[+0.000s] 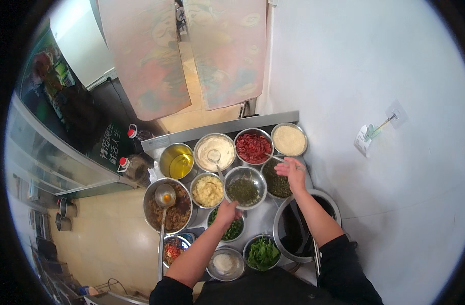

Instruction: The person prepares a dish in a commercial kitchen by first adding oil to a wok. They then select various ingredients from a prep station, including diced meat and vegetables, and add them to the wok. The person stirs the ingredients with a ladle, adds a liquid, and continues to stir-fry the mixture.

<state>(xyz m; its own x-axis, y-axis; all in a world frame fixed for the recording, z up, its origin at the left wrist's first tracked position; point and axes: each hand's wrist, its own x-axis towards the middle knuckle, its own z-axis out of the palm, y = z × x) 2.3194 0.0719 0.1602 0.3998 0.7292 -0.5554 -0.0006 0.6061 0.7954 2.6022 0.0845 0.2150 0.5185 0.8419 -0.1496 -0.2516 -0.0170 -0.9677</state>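
My left hand (226,211) grips the near rim of a steel bowl (263,189) with dark green dried herbs (242,190) in it. The bowl is held above the steel counter, among the other containers. My right hand (294,175) has a metal spoon (272,155) between thumb and fingers, its handle reaching past the hand. The spoon's head end is at a bowl of red chopped chillies (251,146), where its tip is hard to make out. Under the right hand stands a container of dark green dried herbs (276,179), partly covered by that hand.
Around the hands are a pot of yellow oil (179,162), pale powder (213,152) with a ladle, beige granules (289,140), minced garlic (207,190), a brown stew pot (150,219) with a long ladle, leafy greens (262,253) and a large pot of dark liquid (293,228). A white wall (369,171) borders the right.
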